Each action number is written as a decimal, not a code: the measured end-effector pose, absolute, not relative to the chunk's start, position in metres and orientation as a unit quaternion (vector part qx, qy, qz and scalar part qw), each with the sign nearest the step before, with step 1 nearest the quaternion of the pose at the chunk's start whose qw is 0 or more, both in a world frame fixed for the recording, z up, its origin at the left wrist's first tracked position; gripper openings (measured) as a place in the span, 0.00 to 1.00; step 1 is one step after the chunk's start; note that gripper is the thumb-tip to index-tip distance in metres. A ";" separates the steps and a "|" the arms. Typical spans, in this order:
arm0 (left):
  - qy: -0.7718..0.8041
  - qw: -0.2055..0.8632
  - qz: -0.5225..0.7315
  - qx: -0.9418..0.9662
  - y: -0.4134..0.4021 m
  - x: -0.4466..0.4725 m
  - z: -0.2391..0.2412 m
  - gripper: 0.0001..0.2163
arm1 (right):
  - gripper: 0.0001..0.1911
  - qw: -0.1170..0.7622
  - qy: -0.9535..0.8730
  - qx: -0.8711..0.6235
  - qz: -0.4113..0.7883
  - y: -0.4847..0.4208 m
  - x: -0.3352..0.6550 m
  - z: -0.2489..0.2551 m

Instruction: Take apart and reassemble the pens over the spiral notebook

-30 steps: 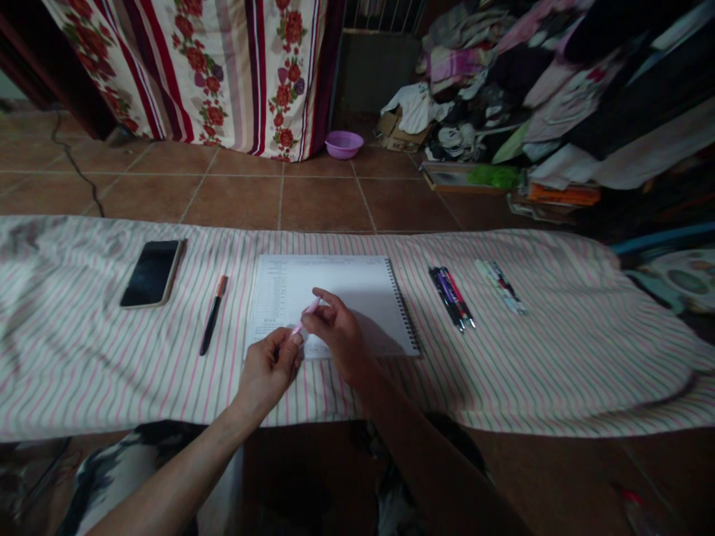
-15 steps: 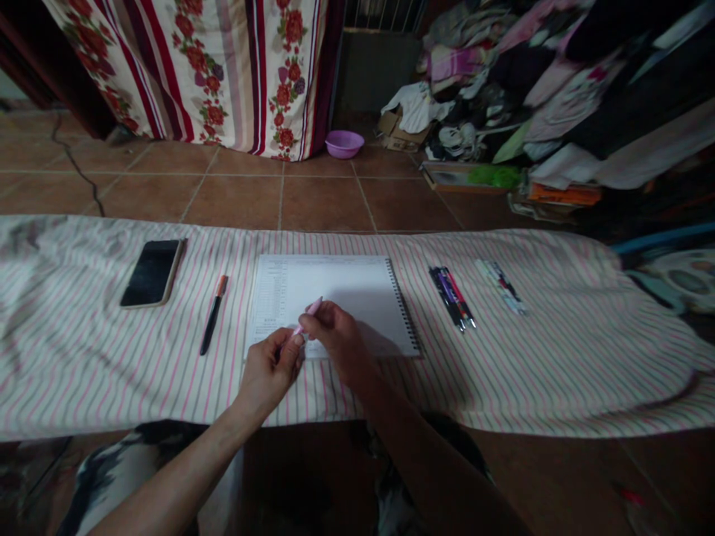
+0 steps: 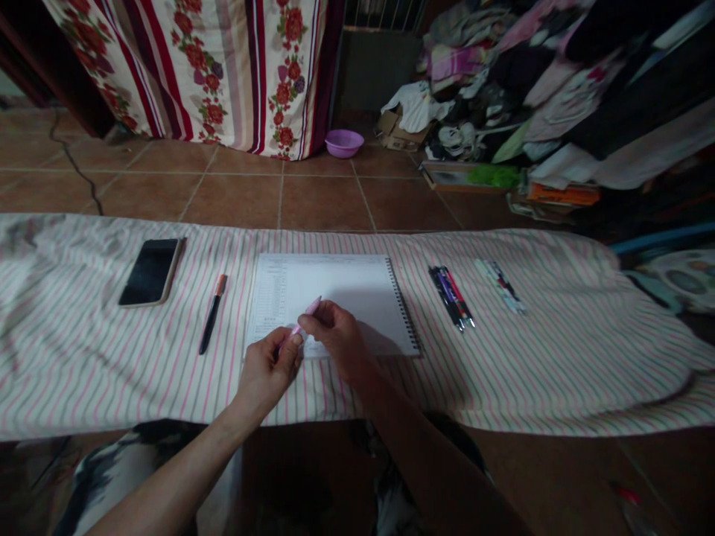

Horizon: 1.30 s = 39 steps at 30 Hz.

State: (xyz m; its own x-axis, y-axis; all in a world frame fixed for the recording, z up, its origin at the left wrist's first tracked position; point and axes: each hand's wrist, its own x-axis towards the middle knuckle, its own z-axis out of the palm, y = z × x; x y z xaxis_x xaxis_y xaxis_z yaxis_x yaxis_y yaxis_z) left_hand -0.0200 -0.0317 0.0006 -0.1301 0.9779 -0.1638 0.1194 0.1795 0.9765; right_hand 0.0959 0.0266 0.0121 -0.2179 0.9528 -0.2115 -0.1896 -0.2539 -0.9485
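A pink pen point(image 3: 313, 305) is held between my two hands, tilted with its dark tip up and to the right. My left hand point(image 3: 272, 365) pinches its lower end, while my right hand point(image 3: 335, 333) grips it nearer the tip. Both hands are above the front edge of a spiral-bound notebook point(image 3: 340, 279), open flat at a pale page with a printed table at its left. The fingers hide part of the pen. To the left of the notebook lies a black pen with an orange end point(image 3: 213, 316).
A striped cloth point(image 3: 503, 387) covers the long surface. A phone point(image 3: 150, 272) lies at the left. Right of the notebook are several pens point(image 3: 451, 298) in a row, then white patterned pens point(image 3: 501, 286). A purple basin point(image 3: 344, 143) stands on the tiled floor beyond.
Very little differs. Both hands keep hold of the pink pen in nearly the same place, and the view has shifted slightly.
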 end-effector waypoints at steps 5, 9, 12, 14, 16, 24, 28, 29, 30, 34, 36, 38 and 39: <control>0.600 0.476 0.443 0.467 -0.031 -0.021 0.000 0.12 | 0.08 0.448 -0.425 -0.438 0.653 0.026 0.097 0.011; 0.595 0.480 0.449 0.463 -0.031 -0.021 -0.001 0.12 | 0.15 0.447 -0.421 -0.402 0.679 0.024 0.098 0.013; 0.603 0.462 0.444 0.475 -0.032 -0.020 0.000 0.12 | 0.12 0.432 -0.438 -0.452 0.646 0.025 0.097 0.013; 0.606 0.459 0.448 0.471 -0.032 -0.020 0.001 0.12 | 0.10 0.422 -0.449 -0.479 0.625 0.026 0.097 0.013; 0.605 0.468 0.451 0.460 -0.032 -0.019 0.001 0.12 | 0.08 0.422 -0.446 -0.477 0.629 0.026 0.097 0.013; 0.606 0.482 0.444 0.450 -0.031 -0.021 0.002 0.13 | 0.13 0.422 -0.430 -0.417 0.680 0.024 0.098 0.016; 0.611 0.456 0.430 0.484 -0.032 -0.021 0.004 0.13 | 0.10 0.423 -0.449 -0.471 0.631 0.024 0.096 0.013; 0.608 0.455 0.433 0.486 -0.031 -0.021 0.004 0.13 | 0.09 0.425 -0.446 -0.470 0.631 0.024 0.096 0.013; 0.603 0.459 0.437 0.485 -0.031 -0.020 0.004 0.13 | 0.08 0.427 -0.442 -0.463 0.639 0.023 0.097 0.013; 0.587 0.489 0.449 0.464 -0.031 -0.020 0.002 0.13 | 0.10 0.427 -0.435 -0.394 0.688 0.023 0.099 0.018; 0.591 0.490 0.448 0.459 -0.031 -0.021 0.001 0.13 | 0.13 0.424 -0.427 -0.382 0.702 0.023 0.099 0.019; 0.601 0.481 0.439 0.463 -0.032 -0.022 0.000 0.13 | 0.13 0.418 -0.421 -0.410 0.692 0.025 0.098 0.018; 0.606 0.475 0.434 0.468 -0.032 -0.022 0.000 0.13 | 0.11 0.415 -0.423 -0.433 0.679 0.025 0.097 0.016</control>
